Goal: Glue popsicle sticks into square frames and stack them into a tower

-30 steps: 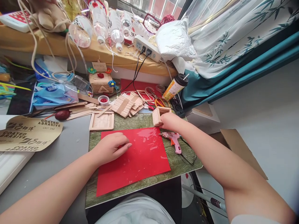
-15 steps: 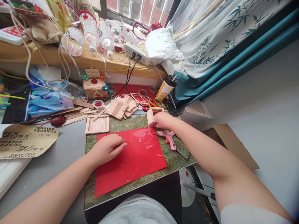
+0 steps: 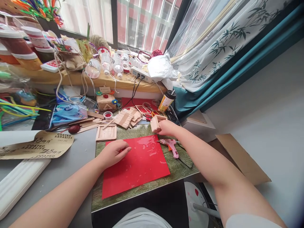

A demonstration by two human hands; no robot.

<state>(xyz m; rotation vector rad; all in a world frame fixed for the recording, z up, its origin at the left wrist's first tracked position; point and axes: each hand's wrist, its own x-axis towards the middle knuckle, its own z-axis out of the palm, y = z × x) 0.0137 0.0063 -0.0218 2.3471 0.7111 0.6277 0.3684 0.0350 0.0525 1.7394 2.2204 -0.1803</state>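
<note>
My right hand [image 3: 167, 128] reaches to the far right of the tabletop, its fingers closed on the near side of a small box of stacked craft sticks [image 3: 155, 124]. The fingertips are partly hidden by the hand. My left hand [image 3: 116, 153] rests on the red sheet [image 3: 140, 169], fingers loosely curled under and thumb out, with nothing visible in it. Just in front of the right hand lies a pink hot glue gun [image 3: 171, 146], its nozzle at the sheet's far right corner. Shiny glue traces mark the sheet.
Beyond the sheet are a shallow craft-stick tray [image 3: 106, 133], bundled craft sticks [image 3: 123, 118] and a small cup [image 3: 108, 115]. A drink cup [image 3: 167, 100] stands at the back right. Sandpaper [image 3: 59, 145] lies left; a flower-trimmed stick box [image 3: 105, 102] sits behind.
The camera view has shifted upward and left, showing more of the window sill. The craft-stick box has tilted slightly in my right hand. My left hand stays on the red sheet.
</note>
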